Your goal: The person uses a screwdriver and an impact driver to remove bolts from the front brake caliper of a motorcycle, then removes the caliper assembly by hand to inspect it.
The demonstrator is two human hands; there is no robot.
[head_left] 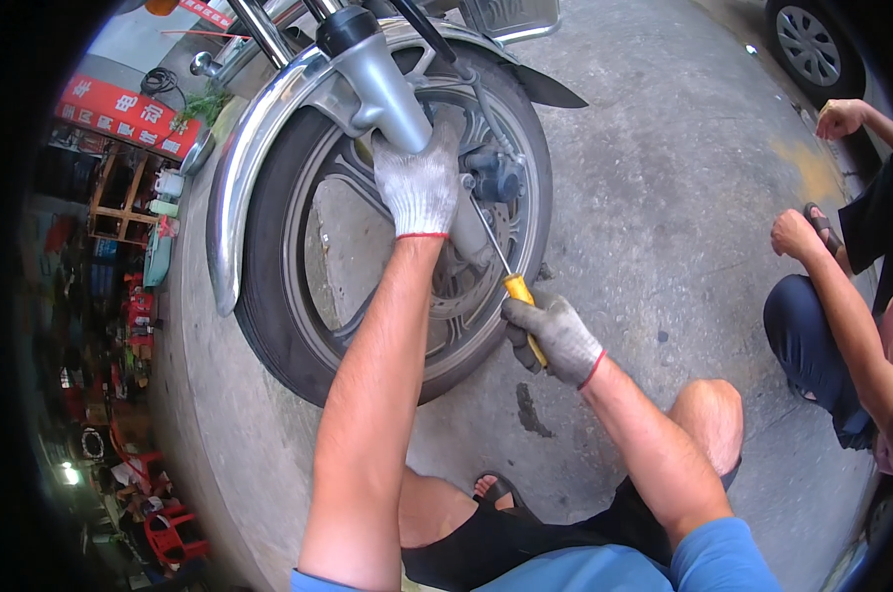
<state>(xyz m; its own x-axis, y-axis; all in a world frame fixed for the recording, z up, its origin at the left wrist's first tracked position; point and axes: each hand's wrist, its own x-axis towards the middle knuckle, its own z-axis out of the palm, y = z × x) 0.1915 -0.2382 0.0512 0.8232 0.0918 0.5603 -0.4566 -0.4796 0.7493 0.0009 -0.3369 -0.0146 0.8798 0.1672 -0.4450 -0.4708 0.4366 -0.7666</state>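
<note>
My left hand [415, 187], in a white knit glove with a red cuff, is closed round the silver fork leg [392, 94] of a motorcycle; its fingertips are partly hidden. A screwdriver [517, 288] with a yellow handle and thin metal shaft is gripped in my gloved right hand [557, 340]. Its shaft slants up and left, the tip at or close to a bolt beside the dark brake caliper [498, 178]. Behind both hands stands the front wheel [279, 326], with a black tyre and grey spokes. I cannot tell whether the tip is seated in anything.
A chrome mudguard [231, 212] arches over the wheel. At the right, another person [826, 306] crouches, hands apart from mine. A car wheel [807, 44] stands at the far right. Cluttered shelves, a red banner [126, 113] and a red chair [175, 533] line the left.
</note>
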